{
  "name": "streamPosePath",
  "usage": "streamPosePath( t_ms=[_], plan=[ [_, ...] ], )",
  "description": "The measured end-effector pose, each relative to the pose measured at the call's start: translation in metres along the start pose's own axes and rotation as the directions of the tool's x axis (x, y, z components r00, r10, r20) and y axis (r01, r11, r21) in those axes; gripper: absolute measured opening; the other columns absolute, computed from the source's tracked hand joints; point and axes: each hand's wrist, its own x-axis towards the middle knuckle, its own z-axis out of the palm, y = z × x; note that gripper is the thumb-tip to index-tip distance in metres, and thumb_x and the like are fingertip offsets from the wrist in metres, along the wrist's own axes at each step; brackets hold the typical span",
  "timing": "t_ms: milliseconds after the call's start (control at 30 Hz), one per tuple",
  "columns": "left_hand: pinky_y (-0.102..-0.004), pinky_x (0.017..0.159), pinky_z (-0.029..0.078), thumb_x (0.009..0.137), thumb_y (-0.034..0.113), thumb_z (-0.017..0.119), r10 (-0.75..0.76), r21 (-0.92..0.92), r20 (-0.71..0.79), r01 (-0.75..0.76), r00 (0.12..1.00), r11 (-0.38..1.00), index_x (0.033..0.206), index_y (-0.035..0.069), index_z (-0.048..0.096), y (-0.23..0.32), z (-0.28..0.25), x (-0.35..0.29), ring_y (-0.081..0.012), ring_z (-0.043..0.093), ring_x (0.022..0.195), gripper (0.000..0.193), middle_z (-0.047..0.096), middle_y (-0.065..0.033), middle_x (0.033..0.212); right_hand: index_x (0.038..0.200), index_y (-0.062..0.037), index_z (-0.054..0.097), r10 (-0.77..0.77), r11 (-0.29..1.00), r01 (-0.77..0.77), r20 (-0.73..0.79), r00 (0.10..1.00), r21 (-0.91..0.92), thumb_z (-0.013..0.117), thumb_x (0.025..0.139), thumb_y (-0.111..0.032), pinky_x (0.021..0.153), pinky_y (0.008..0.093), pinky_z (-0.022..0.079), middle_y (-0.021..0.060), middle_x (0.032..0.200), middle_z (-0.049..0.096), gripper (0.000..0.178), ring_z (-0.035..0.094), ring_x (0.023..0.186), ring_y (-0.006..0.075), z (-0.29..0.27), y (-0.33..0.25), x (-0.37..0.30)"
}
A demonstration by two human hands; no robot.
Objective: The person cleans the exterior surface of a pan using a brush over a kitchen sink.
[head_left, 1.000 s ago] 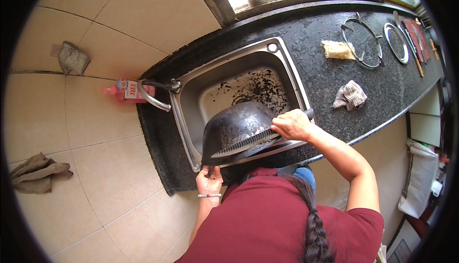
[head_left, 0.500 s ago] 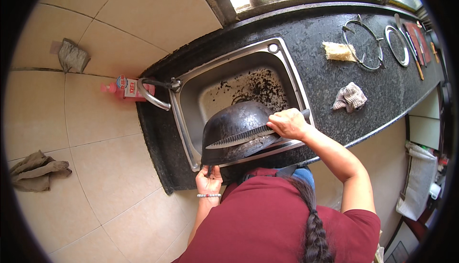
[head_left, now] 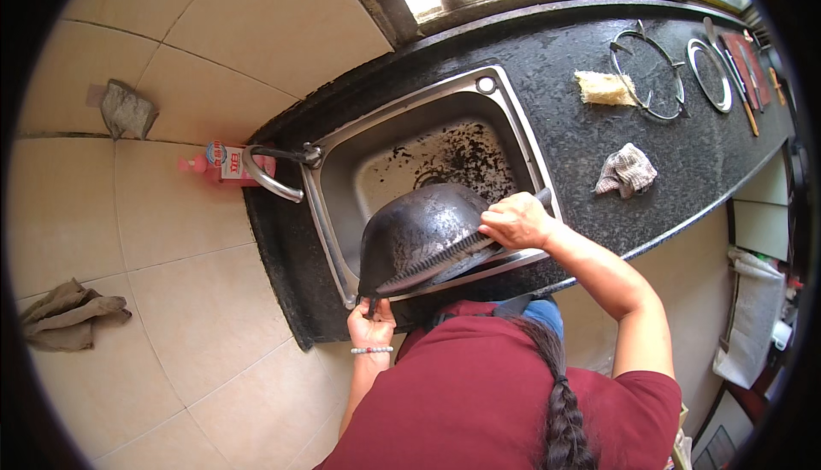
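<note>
A blackened wok [head_left: 415, 229] is tilted over the front of the steel sink [head_left: 520, 124], its worn, patchy outside facing up. At the wok's lower left, my left hand [head_left: 371, 323] is closed on its small dark ear handle. My right hand [head_left: 516, 220] grips a serrated knife [head_left: 438, 258] with a dark handle. The toothed blade runs leftward from the fist and lies along the wok's outer surface near the rim. Dark flakes [head_left: 466, 149] are scattered over the sink bottom. The wok's inside is mostly hidden.
A curved faucet [head_left: 272, 177] and a pink bottle [head_left: 224, 163] stand left of the sink. On the black counter to the right lie a crumpled cloth [head_left: 627, 171], a loofah pad [head_left: 605, 88], a metal ring stand [head_left: 682, 85], an oval metal ring [head_left: 725, 85] and several knives.
The knife blade has shifted down and rightward along the wok, nearer the rim, and is turned so less of it shows. My left hand keeps its hold on the ear handle.
</note>
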Motion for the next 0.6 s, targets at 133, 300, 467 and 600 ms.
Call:
streamPosePath(
  t_ms=[133, 300, 467, 600],
  plan=[
    [-0.0418, 0.075, 0.059, 0.073, -0.001, 0.043, -0.010, -0.001, -0.038, 0.009, 0.999, 1.000, 0.075, -0.002, 0.058, -0.004, 0.007, 0.002, -0.0264, 0.067, 0.072, 0.015, 0.067, -0.0114, 0.076, 0.071, -0.0138, 0.053, 0.093, 0.996, -0.093, -0.009, 0.996, -0.012, 0.056, 0.087, -0.032, 0.048, 0.0355, 0.046, 0.0038, 0.060, 0.055, 0.024, 0.060, 0.056, 0.0234, 0.004, 0.016, -0.005],
    [-0.0411, 0.075, 0.059, 0.072, -0.001, 0.042, 0.007, 0.008, -0.005, -0.007, 1.000, 1.000, 0.076, -0.002, 0.058, -0.002, 0.002, 0.001, -0.0264, 0.067, 0.073, 0.017, 0.067, -0.0116, 0.077, 0.070, -0.0129, 0.052, -0.008, 1.000, 0.008, -0.025, 1.000, 0.018, 0.058, 0.086, -0.031, 0.049, 0.0358, 0.047, 0.0042, 0.060, 0.055, 0.025, 0.060, 0.056, 0.0242, 0.005, 0.001, 0.006],
    [-0.0411, 0.076, 0.059, 0.072, -0.001, 0.042, 0.005, 0.011, 0.010, -0.006, 1.000, 1.000, 0.075, -0.002, 0.057, -0.004, 0.006, -0.001, -0.0256, 0.066, 0.073, 0.016, 0.067, -0.0116, 0.080, 0.070, -0.0133, 0.052, 0.086, 0.996, -0.086, -0.018, 0.996, 0.001, 0.056, 0.087, -0.031, 0.049, 0.0365, 0.047, 0.0044, 0.060, 0.056, 0.024, 0.060, 0.056, 0.0241, 0.002, 0.019, -0.005],
    [-0.0409, 0.076, 0.058, 0.073, -0.001, 0.042, -0.003, -0.002, 0.058, 0.003, 0.998, 1.000, 0.077, -0.002, 0.058, -0.003, 0.003, 0.002, -0.0254, 0.067, 0.077, 0.016, 0.068, -0.0119, 0.083, 0.070, -0.0134, 0.052, 0.107, 0.994, -0.108, -0.098, 0.989, 0.004, 0.057, 0.087, -0.030, 0.048, 0.0366, 0.046, 0.0049, 0.059, 0.056, 0.025, 0.059, 0.054, 0.0250, 0.005, 0.004, 0.004]
  ],
)
